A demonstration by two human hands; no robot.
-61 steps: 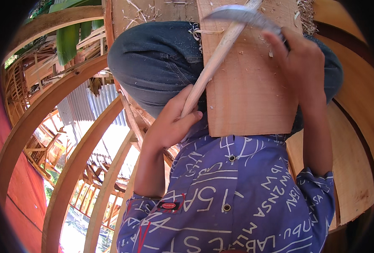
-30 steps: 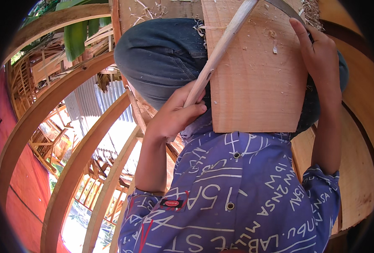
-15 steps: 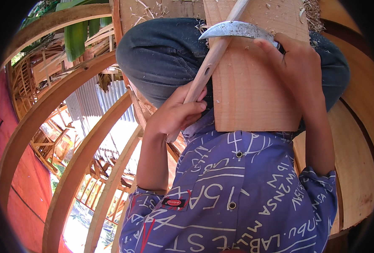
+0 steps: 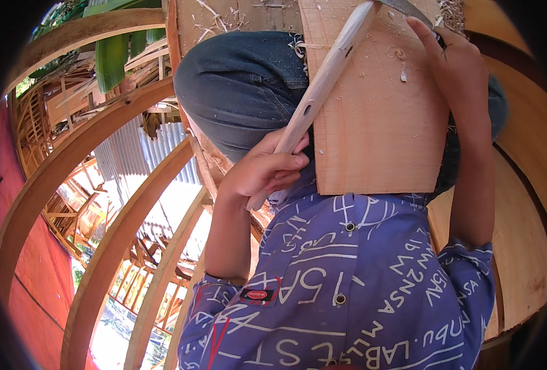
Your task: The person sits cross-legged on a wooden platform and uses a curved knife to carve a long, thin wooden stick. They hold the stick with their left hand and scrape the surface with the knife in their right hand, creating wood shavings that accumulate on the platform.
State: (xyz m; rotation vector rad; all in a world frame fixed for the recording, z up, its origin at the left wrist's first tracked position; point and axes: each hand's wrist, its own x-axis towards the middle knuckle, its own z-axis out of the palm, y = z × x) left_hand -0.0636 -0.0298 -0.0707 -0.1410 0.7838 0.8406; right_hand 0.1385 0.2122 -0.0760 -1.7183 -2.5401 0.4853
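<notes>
My left hand (image 4: 264,168) is wrapped round the near end of a pale wooden stick (image 4: 327,83) that has small slots cut in it. The stick slants away to the right across a flat wooden board (image 4: 381,139) lying over my lap. In my right hand (image 4: 461,71), beyond the board's right side, is a curved knife (image 4: 406,7). Its grey blade reaches leftward to the stick's far end at the upper edge of the view, and its handle is hidden in my closed fingers. My right thumb points along toward the blade.
Curled wood shavings (image 4: 451,15) lie around the board's far right corner, with more shavings (image 4: 221,21) at the far left. My bent knee (image 4: 239,92) is left of the board. Curved wooden ribs (image 4: 128,228) rise on the left, and a plank wall (image 4: 523,240) curves along the right.
My right hand has moved away from me with the knife, taking the blade from midway up the stick to its far end. The stick has shifted slightly toward me in my left hand.
</notes>
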